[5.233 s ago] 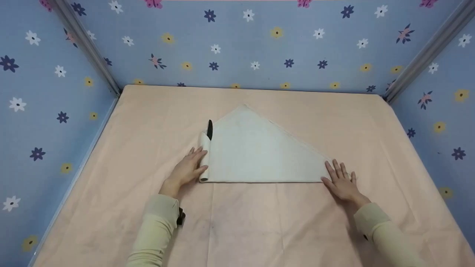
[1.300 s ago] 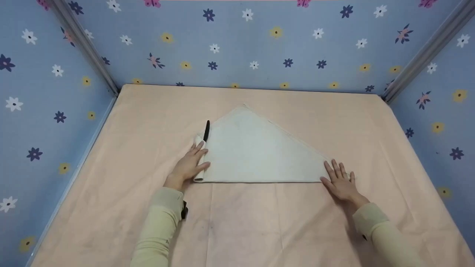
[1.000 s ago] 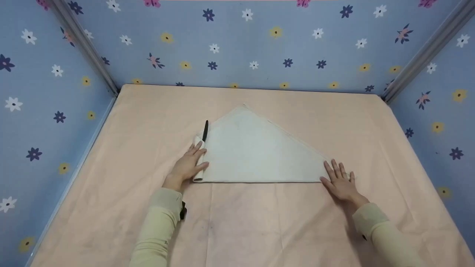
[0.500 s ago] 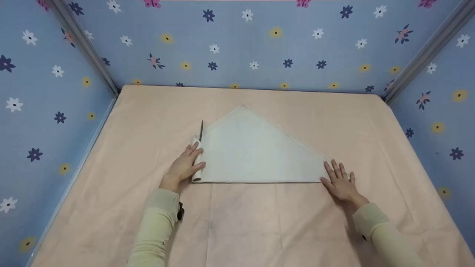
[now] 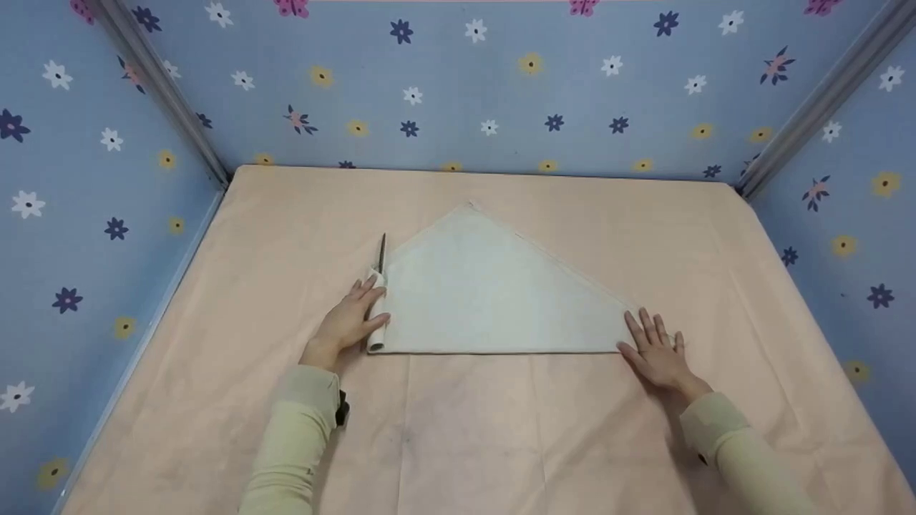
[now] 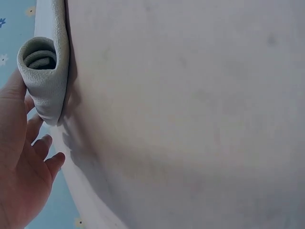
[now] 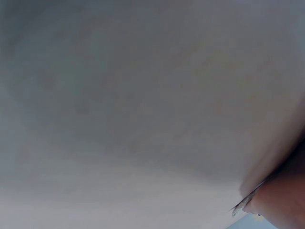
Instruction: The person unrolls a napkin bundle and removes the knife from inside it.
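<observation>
Fingers of your left hand (image 5: 345, 323) slightly bent, loosely spread; thumb and forefinger lie over the roll (image 6: 45, 88) at the left end of the pale cloth (image 5: 494, 293). Your right hand (image 5: 660, 357) rests flat on the cloth's right corner, fingers straight and apart, gripping nothing. Slim dark piece (image 5: 382, 252) juts from the roll's far end. Cloth lies mid-table on a peach cover (image 5: 472, 436); flowered blue panels (image 5: 486, 46) behind and both sides.
</observation>
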Demonstrator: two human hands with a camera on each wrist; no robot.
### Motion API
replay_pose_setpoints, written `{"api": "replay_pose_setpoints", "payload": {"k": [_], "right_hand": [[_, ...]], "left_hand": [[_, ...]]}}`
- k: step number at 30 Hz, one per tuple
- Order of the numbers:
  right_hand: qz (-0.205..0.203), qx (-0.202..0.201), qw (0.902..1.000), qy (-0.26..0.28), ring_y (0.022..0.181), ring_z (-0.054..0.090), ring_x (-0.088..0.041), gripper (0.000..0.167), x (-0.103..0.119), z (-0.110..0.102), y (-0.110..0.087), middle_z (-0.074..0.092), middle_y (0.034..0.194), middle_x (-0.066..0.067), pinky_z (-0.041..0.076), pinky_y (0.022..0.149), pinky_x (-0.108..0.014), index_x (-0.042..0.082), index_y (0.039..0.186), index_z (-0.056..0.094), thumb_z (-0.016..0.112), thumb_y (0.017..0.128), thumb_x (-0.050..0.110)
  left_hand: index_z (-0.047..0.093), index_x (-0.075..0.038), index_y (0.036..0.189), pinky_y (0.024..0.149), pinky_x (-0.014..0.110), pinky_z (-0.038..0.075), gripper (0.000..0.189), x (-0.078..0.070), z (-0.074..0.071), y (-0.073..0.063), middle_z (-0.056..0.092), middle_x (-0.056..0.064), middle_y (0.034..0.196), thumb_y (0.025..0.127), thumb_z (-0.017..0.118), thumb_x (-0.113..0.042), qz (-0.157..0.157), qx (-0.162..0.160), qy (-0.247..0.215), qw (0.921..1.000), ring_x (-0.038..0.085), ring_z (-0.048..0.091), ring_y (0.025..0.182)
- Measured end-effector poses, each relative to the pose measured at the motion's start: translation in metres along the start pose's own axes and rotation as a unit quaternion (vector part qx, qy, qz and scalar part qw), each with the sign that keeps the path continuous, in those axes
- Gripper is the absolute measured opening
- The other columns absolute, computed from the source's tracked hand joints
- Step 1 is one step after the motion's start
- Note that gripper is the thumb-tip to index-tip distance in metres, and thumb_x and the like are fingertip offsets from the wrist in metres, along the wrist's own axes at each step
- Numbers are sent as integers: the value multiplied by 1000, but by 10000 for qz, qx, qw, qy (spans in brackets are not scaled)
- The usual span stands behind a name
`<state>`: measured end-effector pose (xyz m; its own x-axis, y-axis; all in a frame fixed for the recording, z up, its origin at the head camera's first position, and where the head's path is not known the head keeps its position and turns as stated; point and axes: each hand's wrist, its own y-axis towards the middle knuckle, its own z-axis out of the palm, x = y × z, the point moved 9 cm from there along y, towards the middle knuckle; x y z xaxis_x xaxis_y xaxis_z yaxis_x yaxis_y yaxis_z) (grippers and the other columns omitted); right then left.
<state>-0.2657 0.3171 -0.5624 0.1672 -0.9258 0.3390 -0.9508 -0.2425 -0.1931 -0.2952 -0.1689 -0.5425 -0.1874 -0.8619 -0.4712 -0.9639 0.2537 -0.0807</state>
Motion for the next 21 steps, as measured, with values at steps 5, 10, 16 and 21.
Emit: {"api": "replay_pose_setpoints", "payload": {"k": [5, 10, 16, 21], "right_hand": [[-1, -26, 10000, -18, 130, -8, -40, 66, 0, -1, 0, -4, 146, -20, -11, 95, -62, 5, 142, 10, 29, 94, 45], [-18, 38, 10000, -7, 130, -9, -39, 66, 0, 0, 0, -6, 146, -20, -12, 95, -62, 6, 142, 8, 29, 94, 45], [-87, -13, 9999, 94, 130, -9, -40, 65, 1, -1, -1, -5, 146, -20, -12, 94, -62, 5, 142, 9, 31, 94, 43], [-72, -50, 9999, 97, 130, -7, -41, 65, 2, -2, -1, -3, 145, -21, -11, 94, -63, 4, 142, 11, 32, 94, 43]], "left_hand": [[36, -8, 135, 104, 46, 18, 58, 3, -1, -2, 17, 10, 146, 88, 51, -39, -10, 32, 1, 10000, 32, 10, 132], [36, -7, 135, 104, 47, 18, 58, 5, -5, -4, 18, 13, 145, 88, 52, -35, 68, -21, -23, 10000, 34, 11, 132], [35, -6, 135, 105, 46, 15, 57, 9, -7, -7, 18, 15, 145, 88, 51, -35, 6, -4, 15, 10000, 34, 11, 132], [36, -7, 135, 105, 46, 16, 56, 11, -8, -9, 19, 14, 145, 89, 51, -34, -42, -19, 6, 10000, 34, 11, 132]]}}
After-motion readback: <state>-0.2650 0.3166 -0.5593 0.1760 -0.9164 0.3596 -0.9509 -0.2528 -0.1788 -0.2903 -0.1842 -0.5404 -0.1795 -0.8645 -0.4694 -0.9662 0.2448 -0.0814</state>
